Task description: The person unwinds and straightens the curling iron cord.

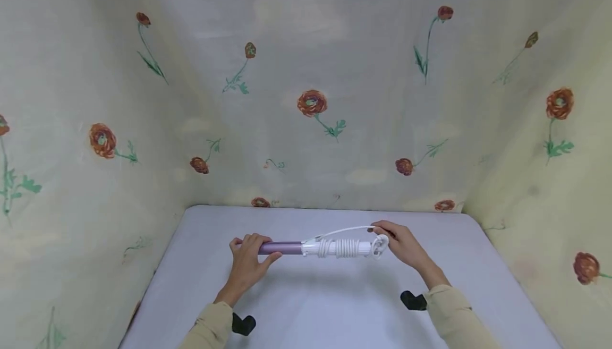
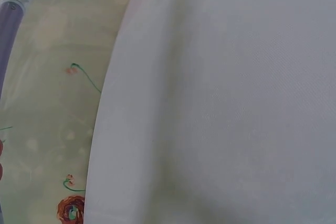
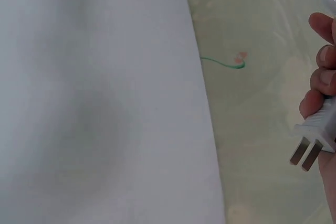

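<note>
Visibly, purple-and-white curling iron has white cord coiled around it

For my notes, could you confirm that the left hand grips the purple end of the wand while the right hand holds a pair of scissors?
Not quite: the right hand holds the white plug, as the right wrist view shows. The left hand does grip the wand at its purple end.

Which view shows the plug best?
The right wrist view: the plug fills the edge, two flat prongs clear, pinched by the right hand. The head view hides it behind that hand; the left wrist view misses it.
</note>
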